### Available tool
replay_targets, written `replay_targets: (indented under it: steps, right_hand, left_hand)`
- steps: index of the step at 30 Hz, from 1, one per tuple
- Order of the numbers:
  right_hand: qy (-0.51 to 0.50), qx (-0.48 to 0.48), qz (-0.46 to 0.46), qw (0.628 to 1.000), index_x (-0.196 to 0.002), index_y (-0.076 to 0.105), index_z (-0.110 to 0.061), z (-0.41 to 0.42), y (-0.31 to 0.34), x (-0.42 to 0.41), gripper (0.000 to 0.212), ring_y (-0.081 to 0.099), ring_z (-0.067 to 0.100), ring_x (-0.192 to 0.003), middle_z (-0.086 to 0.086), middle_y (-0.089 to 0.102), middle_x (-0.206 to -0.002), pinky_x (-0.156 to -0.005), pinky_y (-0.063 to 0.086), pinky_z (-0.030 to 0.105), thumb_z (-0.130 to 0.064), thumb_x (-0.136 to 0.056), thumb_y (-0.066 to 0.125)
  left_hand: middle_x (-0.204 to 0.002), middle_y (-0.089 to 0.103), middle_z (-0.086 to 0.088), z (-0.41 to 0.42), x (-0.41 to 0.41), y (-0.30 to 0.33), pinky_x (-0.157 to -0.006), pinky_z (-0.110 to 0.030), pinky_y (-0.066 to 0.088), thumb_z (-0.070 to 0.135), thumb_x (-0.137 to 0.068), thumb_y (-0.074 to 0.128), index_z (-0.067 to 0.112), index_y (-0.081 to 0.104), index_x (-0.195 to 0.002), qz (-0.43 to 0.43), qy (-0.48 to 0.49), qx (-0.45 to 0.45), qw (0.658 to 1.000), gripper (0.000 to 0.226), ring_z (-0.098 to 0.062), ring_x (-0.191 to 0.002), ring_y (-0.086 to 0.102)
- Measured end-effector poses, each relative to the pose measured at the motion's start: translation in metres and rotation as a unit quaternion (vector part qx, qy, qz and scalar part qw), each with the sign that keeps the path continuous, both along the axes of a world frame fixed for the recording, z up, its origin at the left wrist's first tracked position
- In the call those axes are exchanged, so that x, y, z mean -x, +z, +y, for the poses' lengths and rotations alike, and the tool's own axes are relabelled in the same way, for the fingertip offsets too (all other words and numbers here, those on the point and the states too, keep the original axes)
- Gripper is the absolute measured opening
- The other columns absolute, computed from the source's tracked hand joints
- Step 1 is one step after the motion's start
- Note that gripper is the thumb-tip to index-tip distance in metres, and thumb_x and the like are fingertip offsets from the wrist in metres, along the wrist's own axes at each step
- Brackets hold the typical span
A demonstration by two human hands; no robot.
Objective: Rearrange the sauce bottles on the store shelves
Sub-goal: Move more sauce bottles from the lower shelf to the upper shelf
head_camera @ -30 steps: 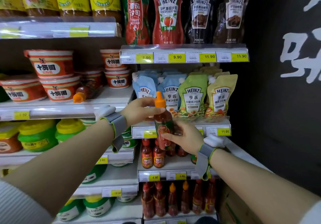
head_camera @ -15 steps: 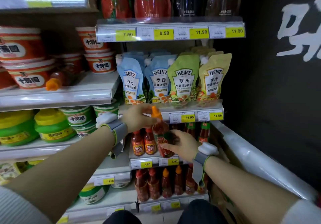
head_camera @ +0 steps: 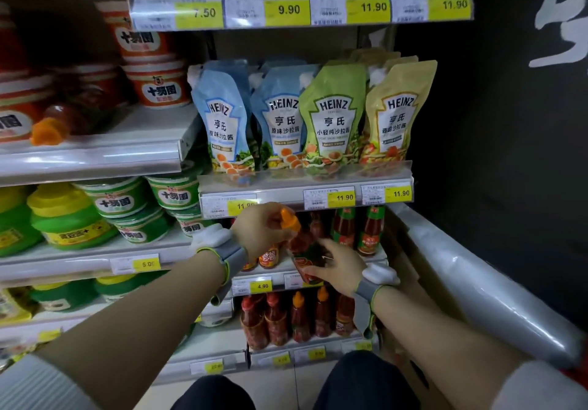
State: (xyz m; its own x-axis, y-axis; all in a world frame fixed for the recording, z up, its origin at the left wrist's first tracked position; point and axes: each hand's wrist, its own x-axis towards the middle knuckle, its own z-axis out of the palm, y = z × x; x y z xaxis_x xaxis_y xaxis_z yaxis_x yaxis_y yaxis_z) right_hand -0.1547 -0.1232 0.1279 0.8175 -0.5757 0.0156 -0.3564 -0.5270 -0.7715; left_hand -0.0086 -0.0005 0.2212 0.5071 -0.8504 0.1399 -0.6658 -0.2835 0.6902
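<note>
Both hands on one orange-capped sauce bottle point(head_camera: 302, 244), tilted, cap toward 11 o'clock, base toward 5 o'clock, at the front edge of the shelf point(head_camera: 334, 277) carrying the 4.90 tag point(head_camera: 261, 286). Left hand point(head_camera: 259, 233) at the neck, fingers pinched around it just under the orange cap. Right hand point(head_camera: 339, 266) at the lower body, fingers wrapped over the red label, thumb side up. Grey wrist straps with white pods on both wrists. Bottle base touching or just above the shelf lip, cannot tell which.

Behind the held bottle, at 1 o'clock: two green-capped red bottles point(head_camera: 356, 231) upright on the same shelf. At 9 o'clock of the base: small dark bottles point(head_camera: 269, 258), partly hidden by the left wrist. Below, at 6 o'clock: row of red and orange-capped bottles point(head_camera: 299, 317) upright, close together.

Above, at 12 o'clock: four Heinz pouches point(head_camera: 331, 120), two blue, one green, one yellow, upright side by side, over 11.90 tags. Top rail tags read 7.50, 9.90, 11.90, 11.90.

At 9 to 10 o'clock: green tubs point(head_camera: 117, 201) and a yellow-lidded green jar point(head_camera: 66, 215); one shelf up, red tubs point(head_camera: 159, 86) and a lone bottle lying on its side point(head_camera: 60, 120), orange cap outward. Dark wall at 3 o'clock. Knees in dark trousers at bottom edge.
</note>
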Motion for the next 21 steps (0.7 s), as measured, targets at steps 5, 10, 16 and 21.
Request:
replay_targets:
  steps: [5,10,16,21]
  right_hand:
    - [-0.011,0.012,0.02,1.0,-0.137,0.042,-0.027,-0.011,-0.012,0.001,0.064,0.052,0.019,-0.123,-0.003,0.053,-0.136,-0.099,0.046,0.038,-0.04,-0.08,0.07]
    - [-0.034,0.005,0.013,0.999,-0.14,0.04,-0.024,-0.02,-0.022,-0.003,0.07,0.05,0.02,-0.124,0.0,0.053,-0.137,-0.1,0.045,0.037,-0.037,-0.079,0.072]
    - [-0.088,-0.075,-0.048,0.992,-0.139,0.035,-0.016,-0.026,-0.039,-0.014,0.081,0.052,0.022,-0.123,0.006,0.052,-0.136,-0.102,0.045,0.041,-0.025,-0.072,0.079]
    - [-0.126,-0.096,-0.069,0.985,-0.118,0.048,-0.023,-0.033,-0.058,-0.021,0.062,0.06,0.021,-0.108,0.002,0.062,-0.118,-0.093,0.051,0.044,-0.027,-0.067,0.083]
  left_hand:
    - [-0.096,0.071,0.002,-0.009,0.004,-0.019,-0.076,-0.017,0.046,0.02,-0.072,0.077,0.023,0.064,-0.109,-0.045,-0.013,0.002,0.999,0.04,-0.005,-0.081,0.063]
    - [-0.098,0.072,0.0,-0.018,0.009,-0.031,-0.072,-0.003,0.034,0.019,-0.071,0.077,0.02,0.064,-0.111,-0.067,-0.006,0.016,0.998,0.042,-0.001,-0.078,0.057]
    - [-0.099,0.07,-0.001,-0.023,0.012,-0.044,-0.077,-0.011,0.039,0.018,-0.072,0.076,0.02,0.064,-0.11,-0.061,0.028,0.056,0.996,0.04,-0.014,-0.09,0.063]
    - [-0.097,0.07,-0.001,-0.026,0.016,-0.056,-0.07,0.003,0.036,0.015,-0.072,0.076,0.018,0.064,-0.109,-0.049,0.031,0.087,0.995,0.039,-0.01,-0.085,0.062]
